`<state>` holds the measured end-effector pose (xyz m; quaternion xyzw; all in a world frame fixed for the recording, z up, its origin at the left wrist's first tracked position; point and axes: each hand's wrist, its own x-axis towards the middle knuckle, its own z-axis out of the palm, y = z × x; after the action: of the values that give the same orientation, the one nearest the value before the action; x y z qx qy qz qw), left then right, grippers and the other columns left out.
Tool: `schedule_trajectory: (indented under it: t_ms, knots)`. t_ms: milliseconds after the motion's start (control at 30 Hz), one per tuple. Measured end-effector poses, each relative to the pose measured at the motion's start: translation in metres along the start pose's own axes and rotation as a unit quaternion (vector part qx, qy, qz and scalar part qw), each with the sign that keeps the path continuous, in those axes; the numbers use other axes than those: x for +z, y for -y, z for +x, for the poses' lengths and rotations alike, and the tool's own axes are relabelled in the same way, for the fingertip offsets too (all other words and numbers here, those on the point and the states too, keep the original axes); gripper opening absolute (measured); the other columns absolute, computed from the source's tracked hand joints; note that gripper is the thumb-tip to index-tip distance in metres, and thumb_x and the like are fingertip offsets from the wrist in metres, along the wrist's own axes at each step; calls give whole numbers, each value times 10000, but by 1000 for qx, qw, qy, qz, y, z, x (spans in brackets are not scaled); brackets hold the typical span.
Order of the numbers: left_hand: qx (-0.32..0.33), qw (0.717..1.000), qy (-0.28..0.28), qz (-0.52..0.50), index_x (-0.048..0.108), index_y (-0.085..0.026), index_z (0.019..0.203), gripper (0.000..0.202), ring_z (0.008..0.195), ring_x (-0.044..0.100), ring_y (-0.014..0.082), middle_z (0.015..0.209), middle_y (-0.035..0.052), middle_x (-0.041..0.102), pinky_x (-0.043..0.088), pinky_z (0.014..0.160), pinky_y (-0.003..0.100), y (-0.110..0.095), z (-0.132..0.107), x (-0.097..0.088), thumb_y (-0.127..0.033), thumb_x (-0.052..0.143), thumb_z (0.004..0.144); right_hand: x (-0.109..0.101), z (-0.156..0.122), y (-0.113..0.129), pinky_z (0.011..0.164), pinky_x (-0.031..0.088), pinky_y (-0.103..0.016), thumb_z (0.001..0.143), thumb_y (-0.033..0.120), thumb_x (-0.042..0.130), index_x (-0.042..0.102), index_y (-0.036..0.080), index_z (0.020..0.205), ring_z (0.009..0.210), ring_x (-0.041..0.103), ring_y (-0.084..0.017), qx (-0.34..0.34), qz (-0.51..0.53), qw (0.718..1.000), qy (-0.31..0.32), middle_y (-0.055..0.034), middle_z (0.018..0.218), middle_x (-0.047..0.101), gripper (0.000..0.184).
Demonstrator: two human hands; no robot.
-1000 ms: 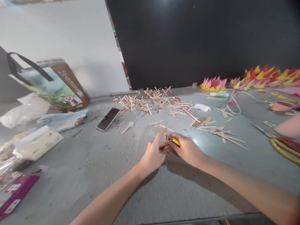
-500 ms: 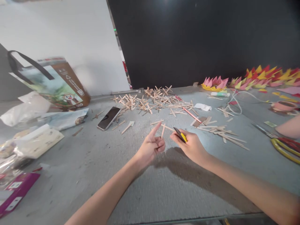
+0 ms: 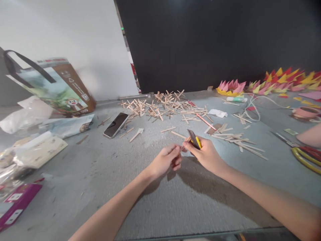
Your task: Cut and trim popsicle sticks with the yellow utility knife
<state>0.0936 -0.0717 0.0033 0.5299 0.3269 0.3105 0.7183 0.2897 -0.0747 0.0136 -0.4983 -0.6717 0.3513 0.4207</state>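
Note:
My left hand [image 3: 167, 160] pinches a thin wooden stick [image 3: 185, 141] between thumb and fingers, just above the grey table [image 3: 100, 187]. My right hand [image 3: 207, 152] grips a yellow and black utility knife [image 3: 195, 138], its blade end pointing up and away. The two hands nearly touch at the middle of the table, and the stick's tip lies against the knife hand. A heap of crossed wooden sticks [image 3: 160, 105] lies at the back of the table, and more loose sticks [image 3: 235, 140] lie to the right of my right hand.
A black phone [image 3: 115, 125] lies left of the heap. A printed carrier bag [image 3: 54, 88], plastic wrappers and a purple box [image 3: 17, 204] fill the left side. Folded paper flowers [image 3: 273, 83], a white cable, scissors [image 3: 304, 155] and another person's arm [image 3: 309, 135] are at the right.
My left hand lowered its pointing finger and closed on the stick, moving right toward the knife. My right hand tilted the knife more upright.

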Motion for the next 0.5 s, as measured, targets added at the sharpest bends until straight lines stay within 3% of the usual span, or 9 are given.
schedule_trajectory:
  t_ms: [67, 167, 233, 333, 500]
  knots:
    - [33, 994, -23, 102, 581, -178, 935, 435, 533, 373, 88, 611, -77, 348, 341, 567, 230, -1, -3, 1, -589, 463, 1017, -1, -1, -1, 560, 388, -258, 985, 524, 604, 618, 207, 957, 567, 440, -118, 8, 20, 1000, 6, 39, 675, 537, 318]
    - [80, 971, -108, 196, 550, -192, 893, 426, 508, 362, 88, 552, -85, 351, 334, 546, 219, -3, -6, -1, -557, 399, 1051, -2, -4, -2, 492, 358, -238, 1026, 519, 533, 465, 246, 1201, 522, 415, -113, 28, 82, 996, 8, 79, 682, 469, 331]
    - [90, 960, -150, 219, 519, -204, 870, 434, 472, 372, 89, 514, -87, 373, 329, 515, 213, -4, -7, -4, -564, 366, 1058, -3, -8, 0, 489, 375, -236, 1055, 514, 471, 422, 253, 1201, 516, 442, -119, 26, 82, 996, 14, 82, 664, 473, 303]
    - [97, 955, -178, 217, 492, -212, 843, 451, 431, 365, 87, 482, -95, 360, 332, 480, 207, -3, -5, -8, -583, 348, 1056, -4, -12, 3, 503, 409, -241, 1062, 508, 468, 524, 242, 1108, 499, 503, -119, 7, 10, 999, 36, 61, 619, 528, 276]
    - [102, 955, -178, 213, 526, -204, 901, 407, 437, 351, 80, 514, -100, 343, 331, 472, 196, -1, -2, -10, -546, 371, 1057, -1, -16, 6, 499, 440, -258, 1058, 504, 479, 646, 234, 1103, 471, 530, -107, -29, -51, 997, 42, -2, 755, 655, 320]
